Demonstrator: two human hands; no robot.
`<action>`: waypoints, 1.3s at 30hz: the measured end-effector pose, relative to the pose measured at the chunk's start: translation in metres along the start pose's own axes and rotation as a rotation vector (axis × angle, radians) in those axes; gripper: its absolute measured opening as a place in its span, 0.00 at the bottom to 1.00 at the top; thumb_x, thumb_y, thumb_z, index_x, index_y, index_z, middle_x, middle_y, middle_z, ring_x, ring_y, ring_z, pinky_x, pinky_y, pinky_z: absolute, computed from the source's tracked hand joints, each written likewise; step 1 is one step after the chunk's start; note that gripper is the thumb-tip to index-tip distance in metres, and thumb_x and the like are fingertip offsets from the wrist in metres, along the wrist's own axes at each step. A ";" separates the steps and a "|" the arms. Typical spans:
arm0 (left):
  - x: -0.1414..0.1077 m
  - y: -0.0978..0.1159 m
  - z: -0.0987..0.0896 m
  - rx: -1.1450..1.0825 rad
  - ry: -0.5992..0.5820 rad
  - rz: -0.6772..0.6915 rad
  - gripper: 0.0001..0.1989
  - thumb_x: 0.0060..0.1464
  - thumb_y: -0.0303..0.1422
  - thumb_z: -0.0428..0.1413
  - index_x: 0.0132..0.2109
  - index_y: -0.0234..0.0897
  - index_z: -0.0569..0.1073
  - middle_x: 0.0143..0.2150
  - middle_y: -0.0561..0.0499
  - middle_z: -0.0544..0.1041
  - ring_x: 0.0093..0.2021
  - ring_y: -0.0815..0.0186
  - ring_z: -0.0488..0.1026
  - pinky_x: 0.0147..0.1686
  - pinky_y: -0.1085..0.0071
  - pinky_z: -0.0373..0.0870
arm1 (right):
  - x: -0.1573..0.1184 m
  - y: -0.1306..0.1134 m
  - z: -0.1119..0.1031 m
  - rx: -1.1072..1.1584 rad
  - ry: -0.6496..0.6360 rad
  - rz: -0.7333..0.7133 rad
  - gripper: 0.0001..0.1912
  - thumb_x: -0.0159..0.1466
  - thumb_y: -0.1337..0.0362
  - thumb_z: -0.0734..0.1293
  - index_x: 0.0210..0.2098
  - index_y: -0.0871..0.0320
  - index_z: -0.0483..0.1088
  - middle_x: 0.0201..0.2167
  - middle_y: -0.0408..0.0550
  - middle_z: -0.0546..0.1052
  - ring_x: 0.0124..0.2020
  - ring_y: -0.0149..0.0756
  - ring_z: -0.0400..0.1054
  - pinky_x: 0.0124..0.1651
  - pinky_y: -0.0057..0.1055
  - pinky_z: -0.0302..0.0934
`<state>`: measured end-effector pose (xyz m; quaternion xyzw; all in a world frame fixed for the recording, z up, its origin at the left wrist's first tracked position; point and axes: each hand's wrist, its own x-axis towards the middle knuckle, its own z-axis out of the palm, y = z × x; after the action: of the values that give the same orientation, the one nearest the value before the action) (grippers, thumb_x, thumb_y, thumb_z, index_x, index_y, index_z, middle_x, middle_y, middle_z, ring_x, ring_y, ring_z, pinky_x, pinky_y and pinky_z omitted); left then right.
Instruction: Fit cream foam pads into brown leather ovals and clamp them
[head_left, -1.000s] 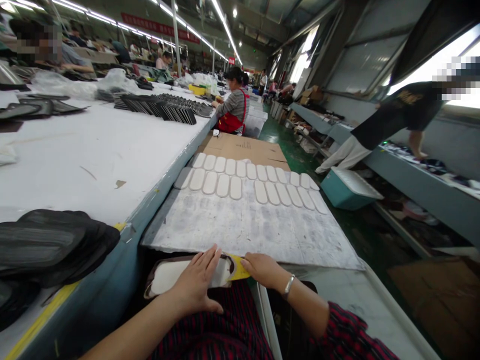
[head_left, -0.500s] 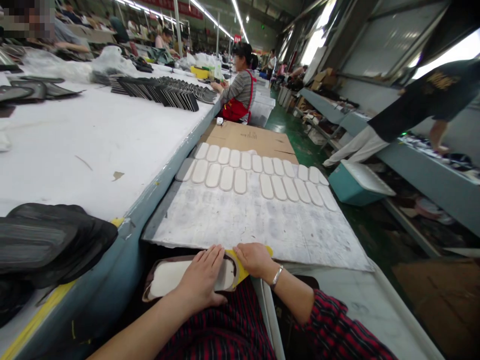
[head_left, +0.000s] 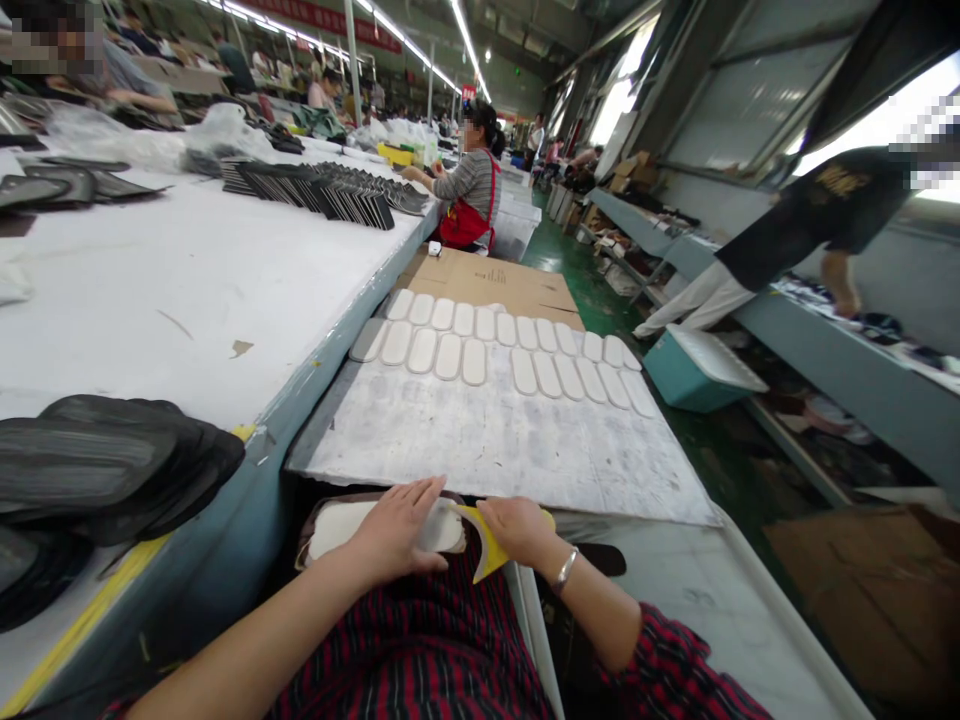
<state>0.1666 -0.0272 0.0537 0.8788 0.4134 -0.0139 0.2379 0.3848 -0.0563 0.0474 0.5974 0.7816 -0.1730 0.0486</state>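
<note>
On my lap lies a dark-rimmed piece with a white oval pad (head_left: 337, 527). My left hand (head_left: 401, 530) rests across it, fingers stretched out and lying flat, thumb apart. My right hand (head_left: 517, 530) is closed on a yellow curved piece (head_left: 491, 556) just right of the pad; its pale inner edge faces the pad. Beyond my hands, two rows of white oval pads (head_left: 472, 361) lie on a whitish board (head_left: 450, 430).
Black sole-shaped pieces (head_left: 82, 460) are piled on the white table (head_left: 187, 300) at left. Farther back stands a row of dark pieces (head_left: 322, 190). A person in a red apron (head_left: 469, 200) sits beyond the cardboard (head_left: 502, 280). At right are a teal bin (head_left: 694, 370) and another person leaning.
The yellow piece has moved slightly right and away from the pad's end, with my right hand on it. More of its curved edge shows. The camera view has shifted a little.
</note>
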 end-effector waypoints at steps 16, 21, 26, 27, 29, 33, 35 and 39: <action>0.007 0.006 0.009 -0.004 0.081 -0.013 0.58 0.32 0.49 0.61 0.65 0.29 0.42 0.55 0.37 0.66 0.54 0.51 0.62 0.54 0.58 0.54 | 0.008 -0.052 0.022 0.019 0.231 0.326 0.24 0.69 0.61 0.44 0.33 0.61 0.67 0.28 0.54 0.75 0.30 0.36 0.71 0.31 0.29 0.58; 0.001 0.008 -0.003 -0.049 0.049 0.010 0.57 0.33 0.44 0.63 0.64 0.27 0.42 0.55 0.35 0.66 0.55 0.51 0.62 0.55 0.59 0.56 | 0.014 -0.042 0.017 -0.013 0.269 0.203 0.23 0.69 0.60 0.45 0.32 0.59 0.67 0.28 0.50 0.75 0.32 0.34 0.69 0.35 0.27 0.55; -0.048 -0.039 -0.020 -0.197 0.291 -0.061 0.46 0.43 0.46 0.58 0.64 0.38 0.45 0.65 0.42 0.54 0.63 0.55 0.52 0.61 0.57 0.48 | 0.016 -0.015 -0.011 -0.020 0.248 0.280 0.25 0.69 0.57 0.41 0.39 0.58 0.65 0.28 0.48 0.74 0.30 0.33 0.68 0.31 0.28 0.53; -0.061 -0.055 -0.020 -0.250 0.391 -0.134 0.42 0.46 0.47 0.56 0.63 0.40 0.47 0.65 0.43 0.53 0.63 0.56 0.51 0.61 0.57 0.46 | 0.018 -0.012 -0.017 -0.031 0.224 0.274 0.25 0.69 0.57 0.41 0.40 0.57 0.65 0.28 0.48 0.74 0.30 0.33 0.68 0.30 0.28 0.53; -0.084 -0.085 -0.014 -0.441 0.546 -0.329 0.38 0.50 0.49 0.51 0.63 0.41 0.46 0.65 0.44 0.53 0.63 0.56 0.51 0.61 0.55 0.47 | 0.030 -0.015 -0.025 -0.085 0.156 0.188 0.25 0.69 0.55 0.42 0.39 0.57 0.65 0.29 0.48 0.74 0.31 0.35 0.69 0.32 0.30 0.53; -0.105 -0.118 0.019 -1.061 0.590 -0.463 0.33 0.58 0.49 0.38 0.64 0.35 0.46 0.62 0.40 0.60 0.62 0.59 0.55 0.60 0.58 0.51 | 0.074 -0.050 -0.029 -0.208 0.020 -0.050 0.27 0.68 0.53 0.45 0.34 0.58 0.70 0.33 0.51 0.76 0.35 0.39 0.69 0.38 0.34 0.54; -0.098 -0.118 0.036 -1.339 0.559 -0.452 0.33 0.58 0.51 0.33 0.63 0.32 0.49 0.61 0.39 0.61 0.62 0.60 0.56 0.60 0.60 0.52 | 0.099 -0.076 -0.028 -0.235 -0.005 -0.128 0.28 0.67 0.51 0.46 0.33 0.59 0.72 0.33 0.52 0.76 0.36 0.41 0.70 0.40 0.37 0.53; -0.077 -0.102 0.050 -1.808 0.614 -0.486 0.36 0.55 0.55 0.35 0.59 0.33 0.60 0.56 0.41 0.69 0.56 0.56 0.65 0.55 0.59 0.61 | 0.143 -0.128 -0.024 -0.274 -0.024 -0.261 0.32 0.67 0.50 0.46 0.32 0.60 0.75 0.31 0.56 0.77 0.36 0.43 0.69 0.41 0.38 0.52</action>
<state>0.0501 -0.0485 -0.0153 0.2226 0.4816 0.4878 0.6932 0.2263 0.0534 0.0566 0.4765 0.8681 -0.0768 0.1161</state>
